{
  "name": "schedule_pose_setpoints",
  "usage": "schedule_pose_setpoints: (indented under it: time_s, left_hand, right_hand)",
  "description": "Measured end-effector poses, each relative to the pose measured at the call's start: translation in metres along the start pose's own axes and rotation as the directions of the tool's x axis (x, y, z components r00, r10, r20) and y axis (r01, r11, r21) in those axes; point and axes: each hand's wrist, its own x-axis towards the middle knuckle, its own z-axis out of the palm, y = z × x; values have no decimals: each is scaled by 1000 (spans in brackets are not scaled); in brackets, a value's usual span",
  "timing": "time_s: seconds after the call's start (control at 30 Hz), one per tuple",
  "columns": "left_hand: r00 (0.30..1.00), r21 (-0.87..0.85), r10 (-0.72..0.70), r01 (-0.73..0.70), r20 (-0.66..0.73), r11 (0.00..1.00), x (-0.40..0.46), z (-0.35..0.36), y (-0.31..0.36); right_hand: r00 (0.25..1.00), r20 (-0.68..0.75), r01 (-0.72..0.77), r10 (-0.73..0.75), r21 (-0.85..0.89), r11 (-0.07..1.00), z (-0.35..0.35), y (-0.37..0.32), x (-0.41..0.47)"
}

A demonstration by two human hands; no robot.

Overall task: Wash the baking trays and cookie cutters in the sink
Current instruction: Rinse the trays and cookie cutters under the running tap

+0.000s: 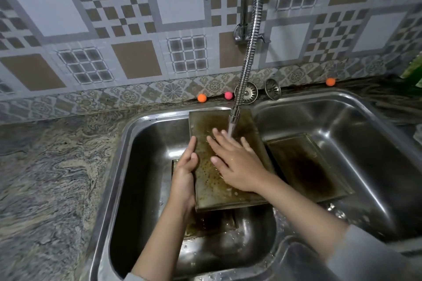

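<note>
A stained rectangular baking tray (pixel 210 185) is tilted up over the left basin of a double steel sink (pixel 127 134). My left hand (pixel 185 173) grips the tray's left edge, thumb on the face. My right hand (pixel 235 164) lies flat on the tray's brown-speckled surface with fingers spread. Water runs from the flexible tap hose (pixel 247 57) onto the tray beside my right fingers. A second dirty tray (pixel 306 166) lies in the right basin. Another tray (pixel 212 223) lies on the bottom of the left basin, mostly hidden under the held one.
Two sink strainers (pixel 249 92) (pixel 272 89) lean against the wall behind the sink. Small orange and pink balls (pixel 201 97) (pixel 228 95) (pixel 330 81) sit on the ledge. Granite counter (pixel 50 166) spreads to the left. A green object (pixel 414 68) shows at the right edge.
</note>
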Motion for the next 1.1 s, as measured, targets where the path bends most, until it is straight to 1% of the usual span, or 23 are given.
schedule_pose_setpoints:
  time_s: [0.03,0.07,0.13,0.17,0.2,0.23,0.3,0.37,0.4,0.43,0.53,0.57,0.6,0.67,0.73,0.8,0.83,0.87,0.93,1.0,1.03,1.07,1.1]
  left_hand:
    - [1000,-22,-8,8,-6,1000,1,-2,-1]
    - [1000,-36,-19,19,4,999,1,-2,-3]
    - [996,-20,-55,57,66,998,-1,6,-12]
    - [992,-4,-77,78,104,997,-3,11,-18]
    - [986,-5,-100,102,133,995,-3,17,-24]
    - [980,-18,-125,129,152,991,-3,22,-28]
    - [971,-59,-147,161,190,985,-1,27,-31]
    - [968,-74,-139,157,209,985,1,25,-29]
    - [969,-70,-132,150,208,986,0,24,-26]
    - [977,-55,-120,131,179,990,1,20,-26]
    - [979,-5,-109,112,174,994,-1,18,-29]
    - [977,1,-111,113,183,994,0,19,-29]
    - [978,-25,-112,118,173,993,2,21,-24]
    - [981,-88,-106,121,160,989,13,19,-16]
    - [994,-140,-25,40,106,989,25,13,-5]
    - [996,-193,37,-20,82,981,34,6,5]
    - [995,-214,50,-29,90,976,35,4,8]
    - [992,-233,64,-37,106,972,33,4,10]
    - [994,-265,75,-51,84,963,27,6,9]
    - [995,-280,65,-41,78,959,25,12,0]
    - [995,-277,47,-21,86,961,25,18,-5]
    - [995,-263,22,4,95,965,24,25,-10]
    - [994,-251,-1,30,112,968,24,31,-15]
  right_hand:
    - [1000,5,-27,27,-37,999,-3,14,-5]
    - [995,3,-96,97,-71,993,-8,31,-4]
    - [950,-4,-310,311,-101,945,-20,59,9]
    - [922,-3,-386,388,-102,917,-25,66,17]
    - [912,4,-407,409,-104,908,-27,65,24]
    - [927,21,-371,375,-106,923,-27,60,29]
    - [980,78,-178,185,-89,980,-22,41,28]
    - [994,114,7,0,-66,998,-17,33,18]
    - [994,110,36,-29,-62,997,-18,39,17]
    - [995,100,5,3,-79,997,-21,49,21]
    - [961,31,-269,274,-112,957,-30,68,40]
    - [952,15,-302,306,-105,947,-30,64,43]
    - [959,9,-280,283,-101,955,-27,54,43]
    - [989,18,-144,145,-61,988,-12,23,32]
    - [1000,1,4,-4,-15,1000,7,-3,8]
    - [996,-19,81,-81,-28,996,15,-4,-11]
    - [997,-31,71,-72,-50,996,13,7,-13]
    - [999,-44,13,-17,-82,997,7,22,-11]
    - [980,-74,-189,182,-95,977,-6,46,0]
    - [925,-125,-370,358,-83,925,-16,52,12]
    - [912,-147,-398,382,-100,912,-17,46,17]
    - [925,-154,-366,346,-127,922,-15,36,19]
    - [955,-136,-282,263,-144,949,-11,23,16]
